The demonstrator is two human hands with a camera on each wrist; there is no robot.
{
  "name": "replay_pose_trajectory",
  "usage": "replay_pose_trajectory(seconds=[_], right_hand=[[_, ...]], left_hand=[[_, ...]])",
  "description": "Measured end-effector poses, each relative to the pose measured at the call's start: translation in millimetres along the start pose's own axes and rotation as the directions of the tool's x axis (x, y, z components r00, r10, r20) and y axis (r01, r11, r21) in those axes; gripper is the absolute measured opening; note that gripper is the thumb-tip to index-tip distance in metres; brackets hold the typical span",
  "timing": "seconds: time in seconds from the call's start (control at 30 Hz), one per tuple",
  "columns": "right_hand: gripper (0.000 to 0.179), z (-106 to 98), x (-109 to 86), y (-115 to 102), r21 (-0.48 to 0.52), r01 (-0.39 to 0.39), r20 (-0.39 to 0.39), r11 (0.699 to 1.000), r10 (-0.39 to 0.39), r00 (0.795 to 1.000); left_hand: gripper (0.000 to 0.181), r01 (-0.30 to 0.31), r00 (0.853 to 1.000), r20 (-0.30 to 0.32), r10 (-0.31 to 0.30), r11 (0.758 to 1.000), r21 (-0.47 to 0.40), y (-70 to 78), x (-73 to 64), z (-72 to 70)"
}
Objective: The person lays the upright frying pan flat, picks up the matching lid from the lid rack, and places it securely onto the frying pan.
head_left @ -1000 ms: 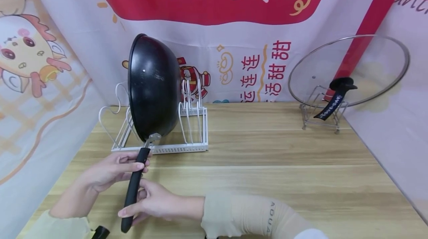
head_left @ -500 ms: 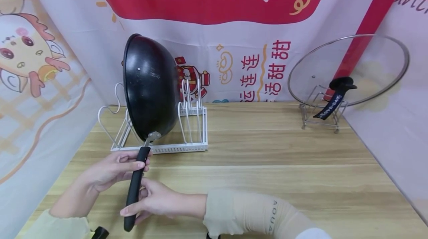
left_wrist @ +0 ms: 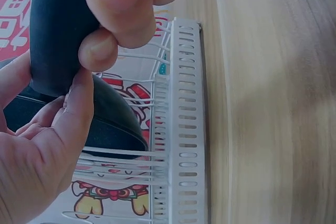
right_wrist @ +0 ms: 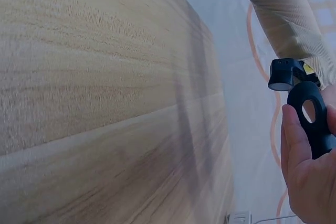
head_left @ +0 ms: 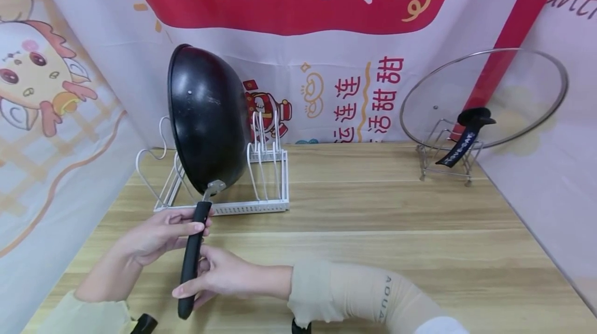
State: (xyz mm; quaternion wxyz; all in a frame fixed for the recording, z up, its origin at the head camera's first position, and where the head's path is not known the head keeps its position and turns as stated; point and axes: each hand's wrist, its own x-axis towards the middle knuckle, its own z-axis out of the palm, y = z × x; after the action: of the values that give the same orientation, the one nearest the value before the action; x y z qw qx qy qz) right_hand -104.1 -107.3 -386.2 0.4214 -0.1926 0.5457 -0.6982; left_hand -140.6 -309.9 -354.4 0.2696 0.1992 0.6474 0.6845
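Note:
A black wok (head_left: 210, 121) stands on its side within the white wire rack (head_left: 252, 208), its rim toward the left and its rounded bottom toward the right. Whether it rests on the rack I cannot tell. Its black handle (head_left: 192, 261) points down toward me. My left hand (head_left: 160, 235) pinches the handle close to its metal bracket. Lower down, my right hand (head_left: 224, 274) grips the handle's end between thumb and fingers. The left wrist view has the wok (left_wrist: 118, 121) between the rack wires; the right wrist view has the handle's end with its hanging hole (right_wrist: 308, 110).
On the right, a large glass lid (head_left: 522, 95) with a black knob handle (head_left: 462, 142) leans in a small wire stand (head_left: 448, 172). A wooden tabletop (head_left: 373, 220) lies below. Printed cloth (head_left: 289, 49) hangs behind and at both sides.
The wok's upper part has leaned a little to the left, while the handle's lower end has swung slightly right and up with my right hand. Both hands keep their hold.

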Motion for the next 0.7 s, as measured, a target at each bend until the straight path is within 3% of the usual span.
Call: replay_pose_trajectory(seconds=[0.7], right_hand=[[0.036,-5.8,-3.1,-10.0,-0.047,-0.011,0.015,0.999,0.012,1.0]], left_hand=[[0.035,-0.043,0.999,-0.023,0.044,0.999,0.026,6.2,3.5,3.7]])
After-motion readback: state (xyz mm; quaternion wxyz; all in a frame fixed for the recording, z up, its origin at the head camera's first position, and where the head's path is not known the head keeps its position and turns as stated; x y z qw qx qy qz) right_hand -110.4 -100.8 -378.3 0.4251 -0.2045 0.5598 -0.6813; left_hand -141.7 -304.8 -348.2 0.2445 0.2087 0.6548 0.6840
